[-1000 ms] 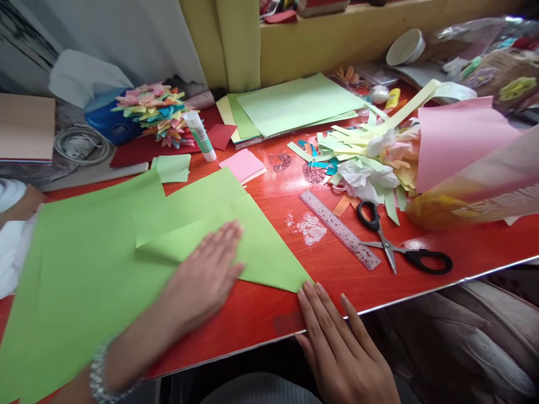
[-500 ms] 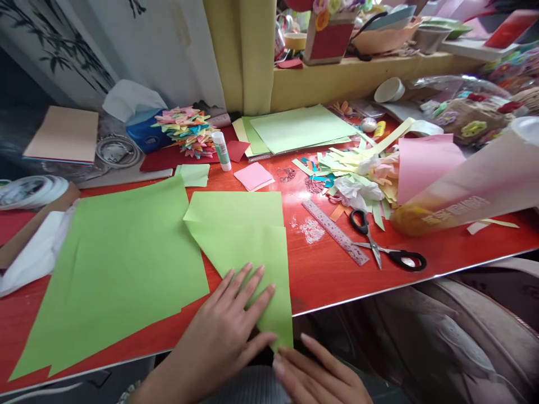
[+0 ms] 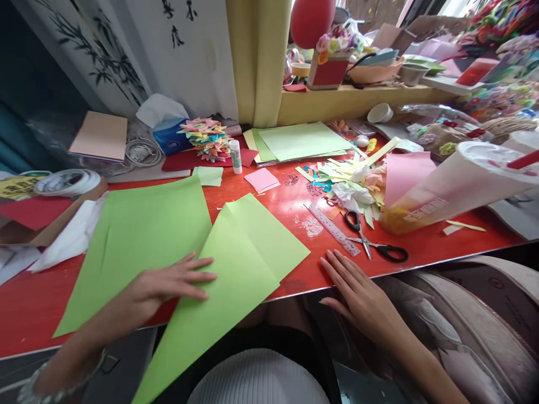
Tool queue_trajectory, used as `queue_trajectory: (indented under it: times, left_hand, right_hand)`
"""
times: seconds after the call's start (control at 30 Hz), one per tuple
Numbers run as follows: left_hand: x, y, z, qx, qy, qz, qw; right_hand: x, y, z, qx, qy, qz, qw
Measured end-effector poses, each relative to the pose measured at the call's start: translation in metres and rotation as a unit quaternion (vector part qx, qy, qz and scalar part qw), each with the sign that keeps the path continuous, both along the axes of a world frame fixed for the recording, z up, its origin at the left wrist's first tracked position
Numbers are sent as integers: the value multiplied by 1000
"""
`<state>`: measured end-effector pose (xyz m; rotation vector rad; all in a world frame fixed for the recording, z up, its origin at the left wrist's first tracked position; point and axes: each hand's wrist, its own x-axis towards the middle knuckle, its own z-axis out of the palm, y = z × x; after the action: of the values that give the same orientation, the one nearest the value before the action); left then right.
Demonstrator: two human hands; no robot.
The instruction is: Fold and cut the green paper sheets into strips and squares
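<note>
Just turned folded lime-green paper sheet (image 3: 240, 280), now poking past glossy red table (image 3: 290, 205) edge. Steadying with spread left hand (image 3: 168, 283) only; resting right hand (image 3: 357, 292) clear, fingers together, thumb apart.

White panel (image 3: 197, 62): black brush-style Chinese characters are positioned near the top edge of the view, two side by side and one below; none can be read with certainty. Clear cup (image 3: 446, 185): a row of white, Chinese-style characters runs across the lower side wall, above the yellow contents; the wording is not legible. Yellow printed item (image 3: 17, 186), far left: bold dark print, partly cut off and unreadable. Dark panel (image 3: 484, 280), lower right: one circular emblem, with faint small print below it, too small to decipher.
</note>
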<state>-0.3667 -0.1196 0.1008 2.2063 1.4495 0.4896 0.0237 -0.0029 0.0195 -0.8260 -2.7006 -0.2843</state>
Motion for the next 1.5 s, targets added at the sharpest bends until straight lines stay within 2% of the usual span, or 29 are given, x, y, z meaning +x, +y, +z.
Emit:
queue_trajectory:
  times: [0.07, 0.13, 0.23, 0.33, 0.43, 0.53, 0.67, 0.77, 0.83, 0.9, 0.97, 1.03, 1.13, 1.2, 1.3, 1.4, 1.5]
  left_hand:
    - [-9, 12, 1, -16, 14, 61, 998]
    - [-6, 26, -3, 16, 68, 119, 990]
    - [12, 48, -16, 78, 163, 124, 976]
    - [26, 62, -34, 124, 255, 82, 956]
    - [28, 69, -48, 135, 300, 76, 941]
    - [23, 77, -54, 147, 313, 106, 932]
    - [18, 93, -55, 150, 317, 136, 927]
    - [18, 101, -56, 160, 308, 162, 924]
    - [20, 102, -57, 164, 303, 173, 923]
    - [23, 100, -57, 171, 306, 178, 919]
    - [25, 99, -55, 181, 317, 177, 914]
    - [29, 98, -52, 197, 329, 176, 907]
    - [34, 97, -45, 226, 358, 161, 892]
    - [38, 93, -43, 244, 383, 138, 880]
    - [44, 76, -44, 273, 410, 113, 863]
    - [49, 40, -50, 304, 412, 112, 852]
    - [51, -10, -54, 321, 417, 85, 846]
  right_hand:
    - [-6, -5, 12, 7, 18, 20, 1000]
    - [-21, -11, 28, 10, 46, 48, 998]
    - [-59, -22, 41, -12, 83, 127, 988]
    - [-101, -31, 31, -49, 64, 215, 973]
    - [-125, -33, 13, -66, 68, 240, 966]
    - [-129, -31, 5, -93, 73, 236, 965]
    - [-123, -34, 8, -122, 72, 240, 960]
    - [-122, -34, 18, -133, 62, 235, 961]
    - [-125, -23, 31, -150, 47, 242, 957]
    - [-135, -1, 50, -185, 23, 250, 950]
    - [-153, 28, 67, -221, 23, 204, 953]
    - [-177, 58, 73, -237, 25, 195, 951]
    - [-212, 87, 57, -229, -19, 201, 952]
    - [-225, 93, 38, -185, -28, 189, 964]
    - [-229, 91, 16, -154, -10, 177, 972]
    - [-224, 89, 12, -148, 3, 170, 974]
    - [-223, 90, 16, -161, 8, 165, 973]
